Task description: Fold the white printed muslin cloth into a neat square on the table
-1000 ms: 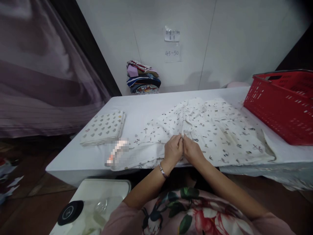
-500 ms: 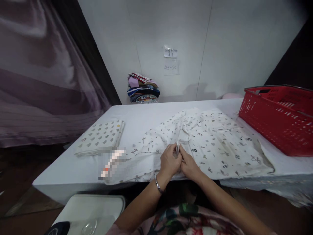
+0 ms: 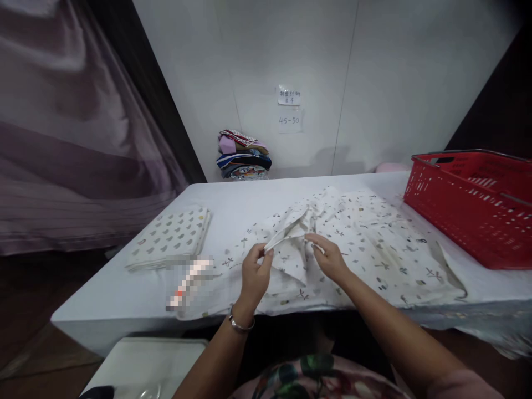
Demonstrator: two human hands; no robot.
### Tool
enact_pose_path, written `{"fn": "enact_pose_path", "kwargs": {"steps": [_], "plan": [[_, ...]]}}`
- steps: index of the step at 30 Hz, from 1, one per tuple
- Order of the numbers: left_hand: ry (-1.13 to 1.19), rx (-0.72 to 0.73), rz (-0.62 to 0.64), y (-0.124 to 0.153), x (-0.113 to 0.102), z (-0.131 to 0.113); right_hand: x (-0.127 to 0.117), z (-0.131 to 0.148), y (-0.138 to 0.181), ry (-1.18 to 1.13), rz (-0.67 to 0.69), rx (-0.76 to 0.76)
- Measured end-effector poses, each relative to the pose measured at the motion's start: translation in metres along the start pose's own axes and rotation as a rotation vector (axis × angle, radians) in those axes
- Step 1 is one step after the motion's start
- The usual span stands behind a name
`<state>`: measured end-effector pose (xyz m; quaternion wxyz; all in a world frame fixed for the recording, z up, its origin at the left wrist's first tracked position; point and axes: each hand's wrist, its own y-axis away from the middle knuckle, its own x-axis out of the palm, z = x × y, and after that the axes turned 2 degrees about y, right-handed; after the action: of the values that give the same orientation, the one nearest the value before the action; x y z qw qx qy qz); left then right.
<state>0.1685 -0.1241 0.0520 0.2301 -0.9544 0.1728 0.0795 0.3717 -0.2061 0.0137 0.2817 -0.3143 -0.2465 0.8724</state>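
Note:
A thin white cloth (image 3: 357, 249) with small plant-like prints lies spread across the table, rumpled in the middle. My left hand (image 3: 256, 270) pinches a raised edge of it between thumb and fingers, left of centre. To the right, my right hand (image 3: 330, 257) has its fingertips on the same lifted edge, thumb below and forefinger above. Between the two hands the cloth stands up in a loose fold, with a corner hanging toward me. What lies beneath the fold is hidden.
On the white table (image 3: 95, 291), a folded cloth with grey prints (image 3: 170, 235) sits at left, near a blurred-out patch. A red basket (image 3: 469, 210) stands at right. Folded fabrics (image 3: 244, 156) are stacked by the wall, beside paper signs (image 3: 290, 121). A pale stool-like surface (image 3: 137, 366) is below.
My hands, together at the cloth's middle before, have moved apart. The left went left with the cloth edge, the right slightly right, and the fold between them has opened out.

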Motion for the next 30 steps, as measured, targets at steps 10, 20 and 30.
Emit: {"fn": "enact_pose_path", "kwargs": {"steps": [10,20,30], "plan": [[-0.018,0.048,0.028,0.013,-0.035,-0.012,0.02,0.023,-0.057,0.1,0.685,-0.311],[0.139,-0.056,-0.105,0.006,-0.059,0.001,0.003,-0.008,-0.046,0.327,0.891,-0.301],[0.083,-0.074,-0.187,0.006,-0.075,0.007,-0.036,-0.019,-0.043,0.42,0.941,-0.205]]}}
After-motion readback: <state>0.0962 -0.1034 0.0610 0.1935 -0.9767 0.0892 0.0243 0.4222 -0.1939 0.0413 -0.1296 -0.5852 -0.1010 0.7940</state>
